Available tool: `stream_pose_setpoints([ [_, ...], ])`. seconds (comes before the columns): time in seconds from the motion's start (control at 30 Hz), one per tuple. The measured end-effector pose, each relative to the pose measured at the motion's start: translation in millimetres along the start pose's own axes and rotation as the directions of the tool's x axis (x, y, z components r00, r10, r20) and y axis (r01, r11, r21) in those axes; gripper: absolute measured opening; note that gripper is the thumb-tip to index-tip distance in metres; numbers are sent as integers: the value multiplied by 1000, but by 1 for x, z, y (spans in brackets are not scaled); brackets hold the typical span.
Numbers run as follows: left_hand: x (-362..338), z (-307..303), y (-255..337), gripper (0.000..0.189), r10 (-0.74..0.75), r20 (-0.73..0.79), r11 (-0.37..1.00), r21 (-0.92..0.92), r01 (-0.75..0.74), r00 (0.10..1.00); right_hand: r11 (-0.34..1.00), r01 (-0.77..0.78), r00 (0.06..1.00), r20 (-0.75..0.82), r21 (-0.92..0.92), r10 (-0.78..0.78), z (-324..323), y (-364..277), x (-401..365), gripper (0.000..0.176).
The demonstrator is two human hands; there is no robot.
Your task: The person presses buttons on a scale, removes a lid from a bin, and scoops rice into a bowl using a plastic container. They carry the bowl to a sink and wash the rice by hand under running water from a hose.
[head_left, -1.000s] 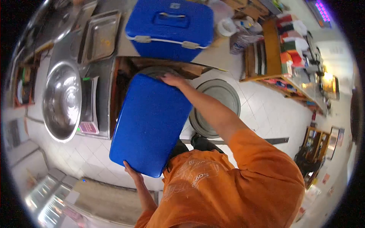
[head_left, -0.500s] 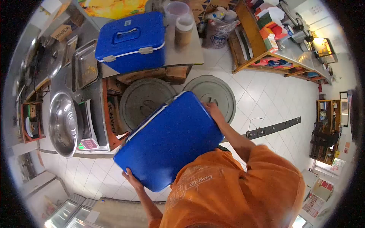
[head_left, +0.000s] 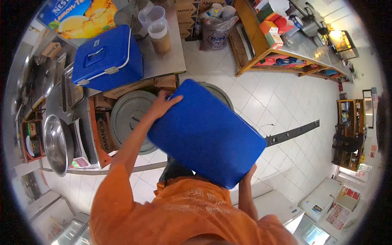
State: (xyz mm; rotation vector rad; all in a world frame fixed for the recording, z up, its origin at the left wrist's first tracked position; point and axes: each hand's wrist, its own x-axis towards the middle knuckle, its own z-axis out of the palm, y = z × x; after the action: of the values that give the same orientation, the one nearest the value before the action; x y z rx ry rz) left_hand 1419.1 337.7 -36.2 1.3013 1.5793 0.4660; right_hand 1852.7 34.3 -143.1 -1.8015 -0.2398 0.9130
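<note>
A large blue cooler box [head_left: 208,134] is held in front of my body, slanted, with a plain blue face toward me. At its upper left edge, my left hand [head_left: 164,105] grips it with the fingers wrapped over the side. My right hand [head_left: 248,172] holds the lower right edge, its fingers partly hidden behind the box. The box covers part of a round grey-green lid [head_left: 218,93] beyond it. Another such lid [head_left: 132,118] lies to the left, behind my left forearm.
A smaller blue cooler [head_left: 107,59] and a plastic container of brown contents [head_left: 159,37] stand on the metal table [head_left: 173,57]. A steel bowl [head_left: 57,141] sits at left. To the right are a wooden-framed counter [head_left: 281,61] and a dark strip [head_left: 292,134] across the tiled floor.
The cooler box has turned clockwise. My left hand has gone from lower left to upper left, my right hand from upper right to lower right. The view has shifted rightward.
</note>
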Motion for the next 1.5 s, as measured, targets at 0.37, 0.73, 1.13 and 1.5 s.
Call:
stream_pose_setpoints([
  [0.37, 266, 121, 103, 115, 95, 618, 883, 310, -352, 781, 808, -219, 886, -234, 547, 399, 145, -6, -115, 52],
  [0.73, 95, 53, 72, 30, 751, -148, 659, 228, -717, 643, 983, -7, 989, 146, -184, 35, 78, 57, -133, 43],
  [1.13, -133, 211, -671, 54, -710, -297, 617, -700, 361, 638, 847, -200, 936, 160, -493, 314, 10, 131, -131, 23],
  [1.5, -141, 130, -469, 39, -895, 92, -161, -979, -123, 437, 691, 82, 807, 455, -718, 377, 44, 112, -116, 24],
])
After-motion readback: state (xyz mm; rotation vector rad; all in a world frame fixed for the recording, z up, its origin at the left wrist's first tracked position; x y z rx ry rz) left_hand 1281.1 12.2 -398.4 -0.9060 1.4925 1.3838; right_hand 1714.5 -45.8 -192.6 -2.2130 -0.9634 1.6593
